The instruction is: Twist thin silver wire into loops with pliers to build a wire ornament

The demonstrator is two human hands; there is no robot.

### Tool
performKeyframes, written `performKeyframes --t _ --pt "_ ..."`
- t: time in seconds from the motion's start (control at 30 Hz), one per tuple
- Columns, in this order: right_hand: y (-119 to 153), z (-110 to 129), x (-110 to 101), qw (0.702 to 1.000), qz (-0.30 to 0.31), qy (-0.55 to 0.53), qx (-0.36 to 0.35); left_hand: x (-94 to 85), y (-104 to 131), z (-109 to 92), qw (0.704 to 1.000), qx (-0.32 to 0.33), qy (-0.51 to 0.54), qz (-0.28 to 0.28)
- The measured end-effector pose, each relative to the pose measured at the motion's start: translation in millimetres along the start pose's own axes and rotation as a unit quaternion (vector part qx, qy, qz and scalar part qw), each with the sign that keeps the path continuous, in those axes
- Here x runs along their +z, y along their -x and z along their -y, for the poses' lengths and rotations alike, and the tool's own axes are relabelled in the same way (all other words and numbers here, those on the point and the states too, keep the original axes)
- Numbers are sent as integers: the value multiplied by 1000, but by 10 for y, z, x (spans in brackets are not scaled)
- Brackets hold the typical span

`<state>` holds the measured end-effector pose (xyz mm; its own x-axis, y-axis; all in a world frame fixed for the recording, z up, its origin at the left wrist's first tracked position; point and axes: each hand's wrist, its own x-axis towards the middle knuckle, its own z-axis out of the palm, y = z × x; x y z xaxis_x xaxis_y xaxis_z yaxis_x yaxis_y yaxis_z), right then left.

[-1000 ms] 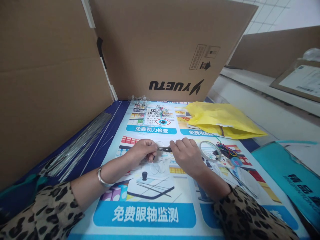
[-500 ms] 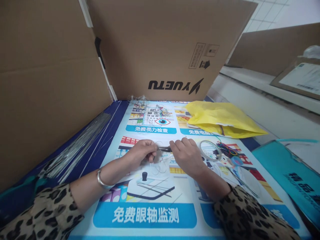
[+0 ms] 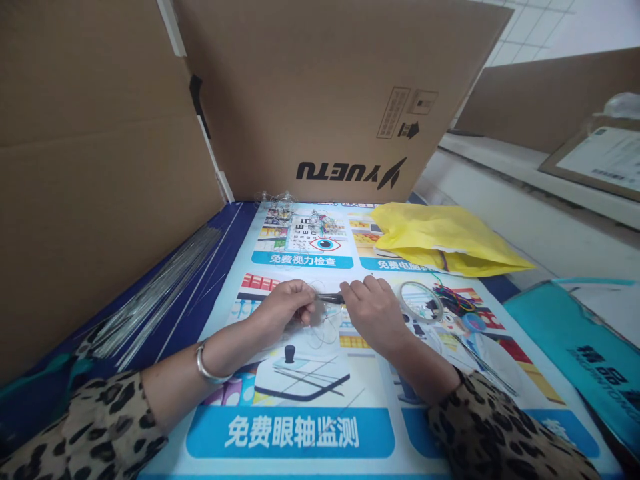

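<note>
My right hand [image 3: 373, 310] is wrapped round the handles of a pair of pliers [image 3: 330, 298], whose slim dark jaws point left. The jaw tips reach the fingertips of my left hand [image 3: 290, 307], which are pinched on thin wire. Loops of this wire [image 3: 323, 331] hang below the jaws, over the printed sheet. The fingers hide the exact spot where jaws and wire meet. Right of my right hand lies a roll of clear tape [image 3: 421, 301], with a bundle of coloured wires [image 3: 457, 298] beside it.
Straight silvery wires [image 3: 160, 293] lie at the left. Tangled wire pieces [image 3: 277, 203] sit at the back, before upright cardboard [image 3: 325, 87]. A yellow bag [image 3: 445, 233] lies at the back right, a teal packet [image 3: 575, 353] at the right. Thin rods [image 3: 485, 363] lie near my right forearm.
The fingers of my left hand have curled in slightly by the jaws. The pliers and my right hand have barely moved.
</note>
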<state>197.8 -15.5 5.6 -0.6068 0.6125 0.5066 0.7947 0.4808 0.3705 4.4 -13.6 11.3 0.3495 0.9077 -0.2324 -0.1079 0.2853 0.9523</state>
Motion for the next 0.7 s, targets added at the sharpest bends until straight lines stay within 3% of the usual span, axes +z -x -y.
performKeyframes --t 0.53,0.7 --pt "-26 57 -61 999 6 44 28 160 106 15 997 25 46 -56" --pt "-38 41 -73 999 10 41 19 150 99 39 997 29 53 -51"
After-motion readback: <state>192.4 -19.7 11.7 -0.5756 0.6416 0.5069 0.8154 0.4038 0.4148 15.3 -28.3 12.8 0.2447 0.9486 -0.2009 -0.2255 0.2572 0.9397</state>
